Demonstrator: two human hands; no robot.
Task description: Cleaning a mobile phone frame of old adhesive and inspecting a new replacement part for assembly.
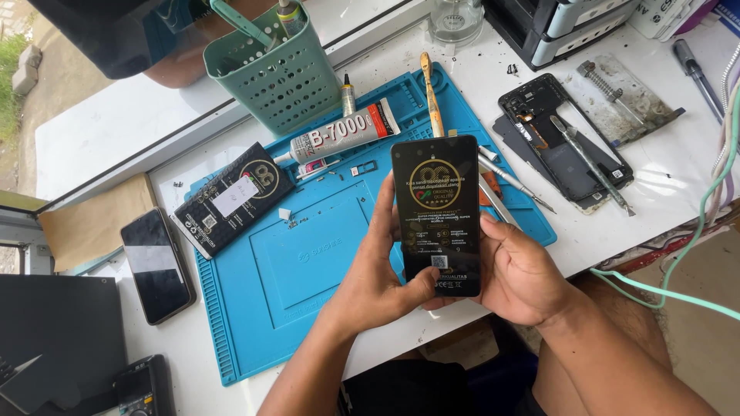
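Fingers (383,231) of the left hand (378,281) and right hand (524,277) wrap around a black screen (436,212), thumbs pressing its near end. It is held above the blue mat (308,262). A glue tube (343,132) lies farther back, a phone (156,264) far left.

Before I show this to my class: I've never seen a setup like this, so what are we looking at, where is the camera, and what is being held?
One camera, worn on a person's head, looks down at their own bare hands. The left hand and right hand together hold a black phone screen upright. Below lies a blue work mat on a white table. Around it: a glue tube, a black box, a phone, an opened phone and a green basket.
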